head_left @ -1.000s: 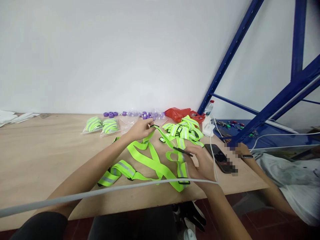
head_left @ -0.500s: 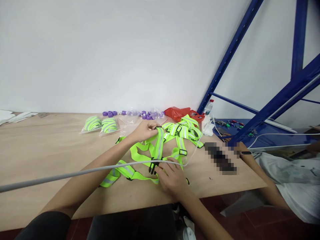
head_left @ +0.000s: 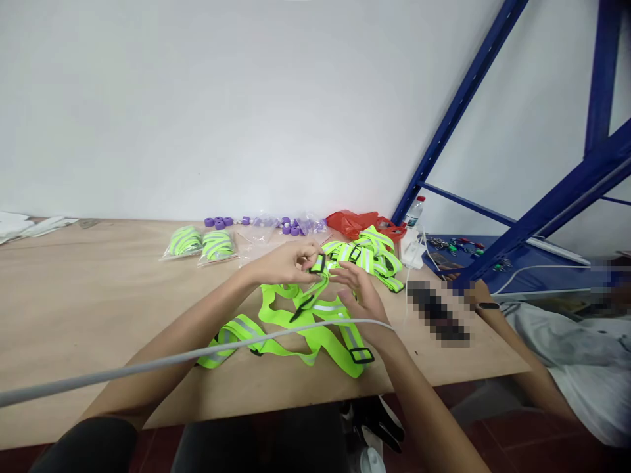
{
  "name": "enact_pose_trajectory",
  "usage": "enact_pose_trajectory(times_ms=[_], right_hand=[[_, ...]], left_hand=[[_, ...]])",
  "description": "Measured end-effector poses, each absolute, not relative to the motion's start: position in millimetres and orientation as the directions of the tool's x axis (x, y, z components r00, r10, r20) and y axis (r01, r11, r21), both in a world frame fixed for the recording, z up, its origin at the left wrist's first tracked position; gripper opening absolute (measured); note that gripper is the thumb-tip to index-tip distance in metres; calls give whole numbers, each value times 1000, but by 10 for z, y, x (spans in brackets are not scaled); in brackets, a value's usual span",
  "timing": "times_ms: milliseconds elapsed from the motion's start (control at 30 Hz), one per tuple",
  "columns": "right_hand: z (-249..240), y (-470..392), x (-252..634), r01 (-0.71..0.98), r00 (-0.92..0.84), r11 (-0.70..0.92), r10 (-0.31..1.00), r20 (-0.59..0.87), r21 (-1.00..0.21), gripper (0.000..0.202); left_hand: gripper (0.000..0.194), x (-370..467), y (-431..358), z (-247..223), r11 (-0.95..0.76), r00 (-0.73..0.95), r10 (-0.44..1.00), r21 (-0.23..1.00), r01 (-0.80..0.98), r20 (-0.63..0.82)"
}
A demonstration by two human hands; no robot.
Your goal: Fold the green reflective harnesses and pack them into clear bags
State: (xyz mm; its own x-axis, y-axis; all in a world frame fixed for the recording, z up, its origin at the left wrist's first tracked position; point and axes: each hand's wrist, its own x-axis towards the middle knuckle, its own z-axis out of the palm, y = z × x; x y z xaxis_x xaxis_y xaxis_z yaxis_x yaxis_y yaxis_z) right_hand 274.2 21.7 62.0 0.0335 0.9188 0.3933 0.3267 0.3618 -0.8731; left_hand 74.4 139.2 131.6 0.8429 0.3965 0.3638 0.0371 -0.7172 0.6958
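A neon-yellow strap harness with grey reflective stripes and black buckles lies loosely spread on the wooden table. My left hand pinches a strap by its black slider, lifted above the rest. Close on its right, my right hand has its fingers apart, near the raised strap. A black rectangular slider rests at the harness's lower right. Behind my hands sits a second heap of the same straps.
Two bagged strap bundles, purple rolls and a red bag line the back. A white cable crosses in front. Blue shelving and another person's arm are at right.
My right hand has left the black buckle and moved up towards my left hand. The harness's right part has shifted nearer the table's front edge. My left hand now shows a slider at its fingertips.
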Motion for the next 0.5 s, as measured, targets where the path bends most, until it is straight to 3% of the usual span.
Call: enact_pose_trajectory(times_ms=[100,200,367,500], right_hand=[[760,352,2616,131,-2,232,972,234,-964,49],[838,432,2534,103,11,177,984,179,-979,45],[919,434,2524,164,-16,224,974,224,-961,31],[961,387,2584,109,-16,128,992,127,-986,34]], left_hand=[[13,729,1325,1358,-785,909,288,617,44,301],[5,684,1264,1396,-821,913,279,567,67,297],[40,628,1261,1370,-776,906,367,607,173,212],[43,549,1350,1331,-782,898,380,596,182,224]])
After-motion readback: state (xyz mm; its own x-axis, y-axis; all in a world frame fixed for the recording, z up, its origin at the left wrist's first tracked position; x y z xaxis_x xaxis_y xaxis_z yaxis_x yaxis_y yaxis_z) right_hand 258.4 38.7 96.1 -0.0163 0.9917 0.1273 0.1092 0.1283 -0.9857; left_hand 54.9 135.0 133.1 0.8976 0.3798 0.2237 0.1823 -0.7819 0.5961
